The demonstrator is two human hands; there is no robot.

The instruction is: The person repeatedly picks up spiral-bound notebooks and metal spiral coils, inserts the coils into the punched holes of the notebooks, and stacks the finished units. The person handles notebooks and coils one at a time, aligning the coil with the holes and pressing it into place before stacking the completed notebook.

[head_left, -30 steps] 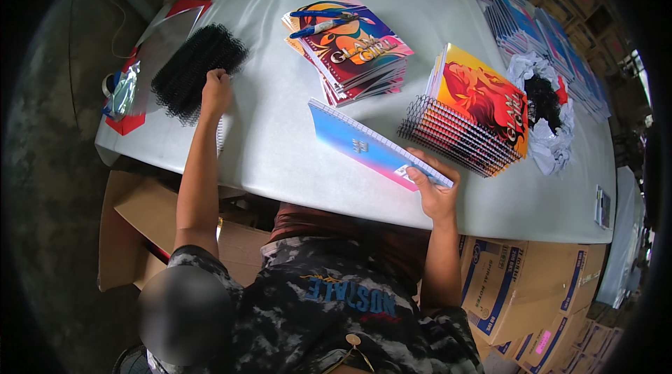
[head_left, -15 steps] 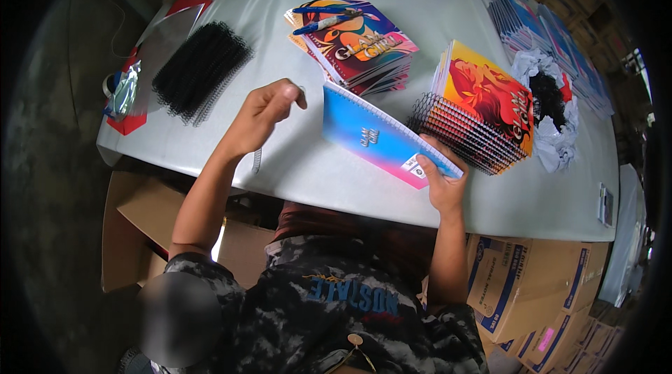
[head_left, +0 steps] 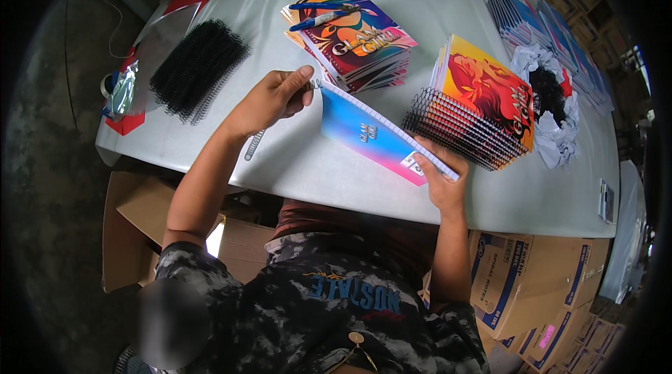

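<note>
My right hand (head_left: 439, 176) grips a blue and pink notebook (head_left: 367, 132) by its lower right corner, thumb on the cover. The notebook is tilted, its punched edge facing up and away. In my closed left hand (head_left: 278, 99) is a spiral binding coil (head_left: 255, 144); one end hangs below the palm and the other pokes out by the thumb, at the notebook's upper left corner. Whether the coil has entered the first hole is too small to tell. Beyond the notebook is a stack of unbound notebooks (head_left: 374, 34) with two pens (head_left: 323, 18) on top.
A heap of black spiral coils (head_left: 199, 71) lies at the left, by a roll of tape (head_left: 107, 85). Right of the notebook stands a stack of bound notebooks (head_left: 483, 97), beside a crumpled white bag (head_left: 553, 108). Cardboard boxes (head_left: 514, 279) stand below the table's edge (head_left: 553, 230).
My left hand has moved right and slightly up, bringing the coil's end to the notebook's corner. The notebook in my right hand has shifted only slightly.
</note>
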